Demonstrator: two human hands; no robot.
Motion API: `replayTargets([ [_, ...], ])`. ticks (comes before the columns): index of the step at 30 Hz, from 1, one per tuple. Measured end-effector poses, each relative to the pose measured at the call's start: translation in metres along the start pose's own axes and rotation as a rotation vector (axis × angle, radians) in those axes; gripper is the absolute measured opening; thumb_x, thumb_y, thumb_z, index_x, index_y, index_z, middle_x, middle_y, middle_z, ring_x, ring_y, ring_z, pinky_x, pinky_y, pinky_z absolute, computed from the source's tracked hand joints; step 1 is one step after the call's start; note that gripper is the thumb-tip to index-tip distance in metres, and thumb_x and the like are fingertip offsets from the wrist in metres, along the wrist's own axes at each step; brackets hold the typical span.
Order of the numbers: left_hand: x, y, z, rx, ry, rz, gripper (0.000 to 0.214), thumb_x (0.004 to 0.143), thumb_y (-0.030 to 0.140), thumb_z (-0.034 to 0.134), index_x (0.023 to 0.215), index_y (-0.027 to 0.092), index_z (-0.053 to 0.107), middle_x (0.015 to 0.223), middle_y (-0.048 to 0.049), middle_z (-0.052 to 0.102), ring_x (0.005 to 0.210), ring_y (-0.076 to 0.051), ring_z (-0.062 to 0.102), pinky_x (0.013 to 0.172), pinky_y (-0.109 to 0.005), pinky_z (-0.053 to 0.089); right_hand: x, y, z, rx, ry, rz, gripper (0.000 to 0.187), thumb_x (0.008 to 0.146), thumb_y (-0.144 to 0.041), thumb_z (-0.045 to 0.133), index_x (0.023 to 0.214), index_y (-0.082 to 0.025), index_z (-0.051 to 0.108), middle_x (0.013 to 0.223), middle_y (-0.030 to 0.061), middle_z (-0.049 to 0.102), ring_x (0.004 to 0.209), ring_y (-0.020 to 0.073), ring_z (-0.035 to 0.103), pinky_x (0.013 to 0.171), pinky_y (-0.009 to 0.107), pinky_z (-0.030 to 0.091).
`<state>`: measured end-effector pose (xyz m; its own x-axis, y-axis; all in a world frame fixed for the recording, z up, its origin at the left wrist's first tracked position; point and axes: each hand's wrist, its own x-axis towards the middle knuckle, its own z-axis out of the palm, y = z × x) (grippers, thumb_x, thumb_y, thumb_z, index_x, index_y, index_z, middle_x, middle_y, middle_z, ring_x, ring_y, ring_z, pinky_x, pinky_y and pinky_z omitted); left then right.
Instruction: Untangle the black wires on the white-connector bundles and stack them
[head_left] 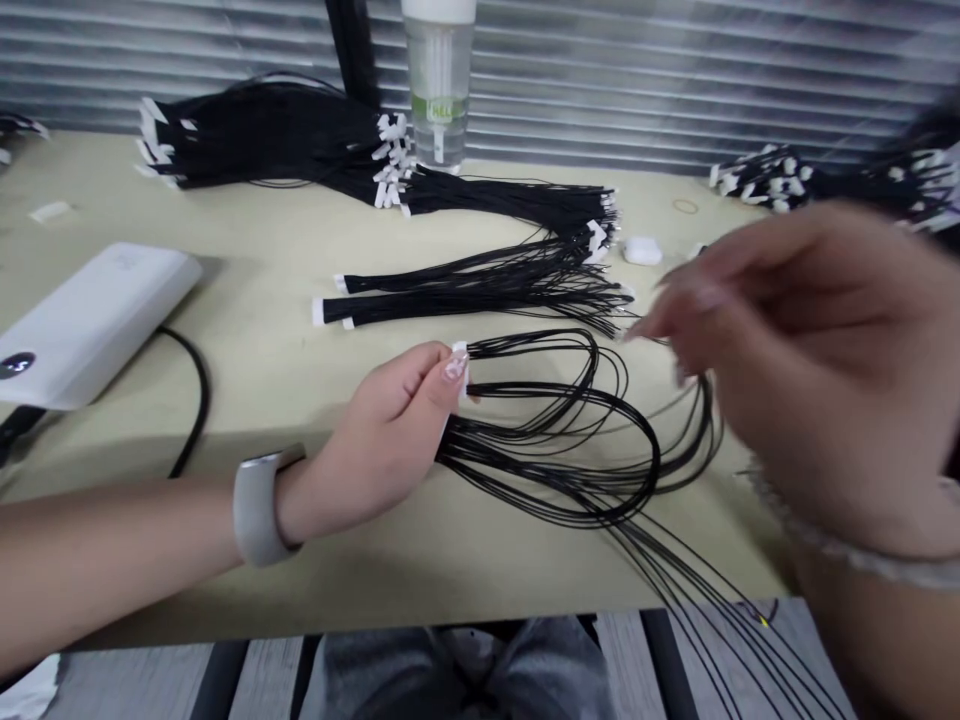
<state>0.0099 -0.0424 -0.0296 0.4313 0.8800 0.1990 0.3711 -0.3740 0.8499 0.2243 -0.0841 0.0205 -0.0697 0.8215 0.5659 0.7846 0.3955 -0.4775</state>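
My left hand (390, 430) is closed round a bunch of thin black wires (570, 450), pinching their white connector end (460, 365) between thumb and fingers. The wires loop over the table to the right and trail off the front edge. My right hand (810, 360) hovers above the loop, blurred by motion, with fingers stretched toward the wire ends near the middle of the table. Whether it holds a wire I cannot make out.
Bundles of black wires with white connectors lie at the back left (262, 135), middle (480, 285) and back right (825, 180). A clear bottle (439, 85) stands at the back. A white power bank (90, 320) with a black cable (191, 400) sits left.
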Motion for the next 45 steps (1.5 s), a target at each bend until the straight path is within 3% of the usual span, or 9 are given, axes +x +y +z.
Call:
replayTargets([
  [2, -0.001, 0.000, -0.001, 0.013, -0.020, -0.004, 0.035, 0.090, 0.038, 0.031, 0.063, 0.018, 0.040, 0.061, 0.0012, 0.041, 0.056, -0.011, 0.038, 0.052, -0.023, 0.034, -0.002, -0.011, 0.014, -0.101, -0.084, -0.100, 0.010, 0.083, -0.024, 0.052, 0.077, -0.017, 0.055, 0.070, 0.0007, 0.055, 0.062, 0.0060, 0.048, 0.055, 0.021, 0.038],
  [4, -0.001, 0.001, -0.002, 0.009, -0.044, 0.005, 0.034, 0.090, 0.038, 0.031, 0.063, 0.018, 0.040, 0.061, 0.0015, 0.040, 0.056, -0.011, 0.037, 0.052, -0.023, 0.034, -0.002, -0.016, 0.025, -0.149, -0.185, -0.164, 0.012, 0.083, -0.021, 0.050, 0.073, -0.015, 0.055, 0.070, 0.0009, 0.055, 0.065, 0.0070, 0.048, 0.058, 0.021, 0.038],
  [9, -0.001, 0.001, -0.002, -0.002, -0.091, 0.019, 0.033, 0.090, 0.037, 0.032, 0.064, 0.018, 0.041, 0.061, 0.0020, 0.040, 0.056, -0.010, 0.036, 0.052, -0.022, 0.033, -0.004, -0.016, 0.034, -0.189, -0.301, -0.131, 0.015, 0.085, -0.019, 0.043, 0.077, -0.016, 0.055, 0.076, 0.0034, 0.056, 0.070, 0.0108, 0.049, 0.060, 0.025, 0.037],
  [28, -0.002, 0.002, -0.001, 0.027, -0.149, 0.045, 0.031, 0.090, 0.034, 0.032, 0.064, 0.018, 0.039, 0.059, 0.0028, 0.038, 0.055, -0.010, 0.034, 0.051, -0.022, 0.032, -0.005, -0.019, 0.036, -0.187, -0.374, -0.069, 0.020, 0.086, -0.021, 0.039, 0.080, -0.014, 0.056, 0.077, 0.0042, 0.055, 0.070, 0.0116, 0.049, 0.063, 0.025, 0.037],
  [35, -0.004, 0.004, -0.001, 0.094, -0.159, 0.048, 0.030, 0.089, 0.031, 0.035, 0.062, 0.018, 0.036, 0.057, 0.0041, 0.034, 0.052, -0.009, 0.030, 0.047, -0.021, 0.028, -0.007, -0.019, 0.039, -0.118, -0.382, -0.107, 0.020, 0.086, -0.020, 0.039, 0.080, -0.013, 0.056, 0.074, 0.0029, 0.053, 0.068, 0.0101, 0.046, 0.061, 0.024, 0.035],
  [45, -0.003, 0.005, -0.001, 0.101, -0.141, -0.003, 0.031, 0.090, 0.034, 0.033, 0.064, 0.017, 0.037, 0.059, 0.0034, 0.037, 0.055, -0.009, 0.035, 0.050, -0.021, 0.032, -0.003, -0.003, 0.040, -0.290, -0.315, -0.200, 0.015, 0.084, -0.026, 0.047, 0.076, -0.017, 0.056, 0.073, 0.0000, 0.055, 0.068, 0.0093, 0.048, 0.059, 0.022, 0.034],
])
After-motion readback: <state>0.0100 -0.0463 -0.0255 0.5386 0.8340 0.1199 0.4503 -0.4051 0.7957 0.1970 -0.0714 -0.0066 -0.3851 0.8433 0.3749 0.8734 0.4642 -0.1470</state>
